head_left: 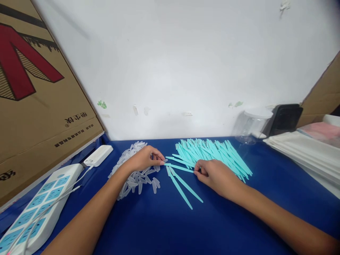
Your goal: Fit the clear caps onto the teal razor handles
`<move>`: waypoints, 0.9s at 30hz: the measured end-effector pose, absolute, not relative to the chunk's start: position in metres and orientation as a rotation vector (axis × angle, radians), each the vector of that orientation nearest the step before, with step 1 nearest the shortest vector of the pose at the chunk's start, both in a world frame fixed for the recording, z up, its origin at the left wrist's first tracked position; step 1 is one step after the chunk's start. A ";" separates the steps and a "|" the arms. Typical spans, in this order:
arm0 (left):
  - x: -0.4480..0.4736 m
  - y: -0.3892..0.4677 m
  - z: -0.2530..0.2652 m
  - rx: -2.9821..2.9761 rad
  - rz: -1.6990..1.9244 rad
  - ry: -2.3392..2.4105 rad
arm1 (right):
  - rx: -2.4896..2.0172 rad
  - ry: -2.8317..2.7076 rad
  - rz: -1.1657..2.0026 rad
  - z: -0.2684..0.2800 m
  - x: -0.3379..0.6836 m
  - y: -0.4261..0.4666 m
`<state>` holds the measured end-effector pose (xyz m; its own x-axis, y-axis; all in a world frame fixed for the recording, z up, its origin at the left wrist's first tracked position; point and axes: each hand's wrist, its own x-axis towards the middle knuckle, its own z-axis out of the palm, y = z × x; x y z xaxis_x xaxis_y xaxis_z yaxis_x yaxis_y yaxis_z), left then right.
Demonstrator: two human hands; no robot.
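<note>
My left hand (147, 158) pinches a small translucent cap (165, 161) at the tip of a teal eyebrow razor (180, 168). The far end of that razor is between the thumb and fingers of my right hand (212, 173). Whether the cap sits on the blade or only touches it, I cannot tell. Beneath and beside my left hand spreads a pile of translucent caps (139, 177). A big heap of teal razors (212, 152) lies behind my right hand. Two loose razors (181, 189) fan out toward me, just below the held one.
On the left are a white power strip (50, 198) with cables, a white charger box (98, 155) and a large cardboard box (47, 106). At right stand a clear jar (252, 124), a black object (285, 118) and stacked white sheets (305, 152). A white wall (170, 71) bounds the blue table (164, 226).
</note>
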<state>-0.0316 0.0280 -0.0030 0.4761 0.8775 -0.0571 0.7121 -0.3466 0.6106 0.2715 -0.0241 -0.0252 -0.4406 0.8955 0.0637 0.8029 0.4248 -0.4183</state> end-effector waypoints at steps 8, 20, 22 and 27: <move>-0.029 0.029 -0.012 2.204 0.419 1.272 | -1.435 -2.412 0.481 -0.025 0.272 -0.024; -0.028 0.027 -0.011 2.210 0.416 1.248 | -1.411 -2.440 0.358 -0.029 0.271 -0.025; -0.028 0.027 -0.010 2.209 0.414 1.245 | -1.421 -2.441 0.368 -0.029 0.271 -0.026; -0.027 0.026 -0.009 2.198 0.417 1.236 | -1.419 -2.440 0.432 -0.027 0.272 -0.026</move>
